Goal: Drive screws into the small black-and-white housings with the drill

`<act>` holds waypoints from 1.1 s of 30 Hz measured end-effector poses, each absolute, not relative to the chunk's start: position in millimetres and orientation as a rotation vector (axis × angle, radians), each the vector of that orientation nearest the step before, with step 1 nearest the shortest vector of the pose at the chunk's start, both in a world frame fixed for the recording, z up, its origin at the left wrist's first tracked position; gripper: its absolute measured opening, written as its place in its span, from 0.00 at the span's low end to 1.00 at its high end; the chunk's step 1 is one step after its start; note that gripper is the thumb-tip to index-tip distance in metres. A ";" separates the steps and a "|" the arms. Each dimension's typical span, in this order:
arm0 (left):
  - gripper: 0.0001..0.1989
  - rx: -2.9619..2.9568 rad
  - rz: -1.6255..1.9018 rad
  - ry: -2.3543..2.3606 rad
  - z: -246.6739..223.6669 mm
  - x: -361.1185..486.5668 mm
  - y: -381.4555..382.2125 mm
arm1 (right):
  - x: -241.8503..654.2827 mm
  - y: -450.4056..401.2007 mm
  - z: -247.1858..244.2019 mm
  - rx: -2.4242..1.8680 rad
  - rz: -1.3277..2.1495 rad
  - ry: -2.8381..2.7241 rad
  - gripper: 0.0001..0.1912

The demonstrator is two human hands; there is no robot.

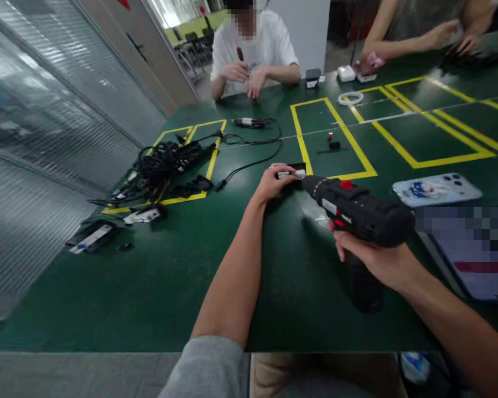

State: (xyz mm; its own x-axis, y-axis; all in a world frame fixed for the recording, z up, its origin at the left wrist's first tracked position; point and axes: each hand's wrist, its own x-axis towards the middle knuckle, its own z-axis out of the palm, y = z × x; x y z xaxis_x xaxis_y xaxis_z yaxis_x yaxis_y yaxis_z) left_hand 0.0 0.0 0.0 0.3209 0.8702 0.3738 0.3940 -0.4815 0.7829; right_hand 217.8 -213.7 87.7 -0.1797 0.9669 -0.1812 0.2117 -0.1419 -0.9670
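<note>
My right hand [367, 257] is wrapped round the handle of a black cordless drill [357, 210] with red parts. The drill points left and away from me, and its bit meets or nearly meets a small dark block with a white label [301, 166]. On the table, my left hand [274, 183] has its fingers closed over that block and steadies it near the drill's tip. The hand hides much of the block, so its kind does not show. Whether the bit touches it, I cannot tell.
Tangled black cables [168, 163] lie at the left, with a cabled black device [249, 122] beyond. A phone [437, 189] and a large screen [473, 249] are at the right. A small black part [334, 145] lies inside yellow tape. Two people [255, 55] sit across the green table [149, 298].
</note>
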 end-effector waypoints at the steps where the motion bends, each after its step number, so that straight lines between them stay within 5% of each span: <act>1: 0.11 2.021 1.081 1.113 0.4 0.1 -0.6 | 217.4 -213.4 88.8 -1.385 1.378 -1.424 0.04; 27: 0.11 1.988 1.082 1.133 0.5 4.5 0.1 | 210.6 -211.4 95.5 -1.483 1.347 -1.385 0.03; 33: 0.08 1.997 1.131 1.140 -2.6 6.7 -0.5 | 201.8 -210.9 94.3 -1.455 1.122 -1.540 0.10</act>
State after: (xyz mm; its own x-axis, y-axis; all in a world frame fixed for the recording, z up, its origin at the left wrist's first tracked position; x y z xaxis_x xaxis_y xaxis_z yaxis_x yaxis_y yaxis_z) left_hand 6.7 -0.5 -2.6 0.2786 0.8784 0.3884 0.3951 -0.4734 0.7873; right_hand 201.8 -210.9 94.3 -0.0967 0.9936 -0.0581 0.3596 -0.0196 -0.9329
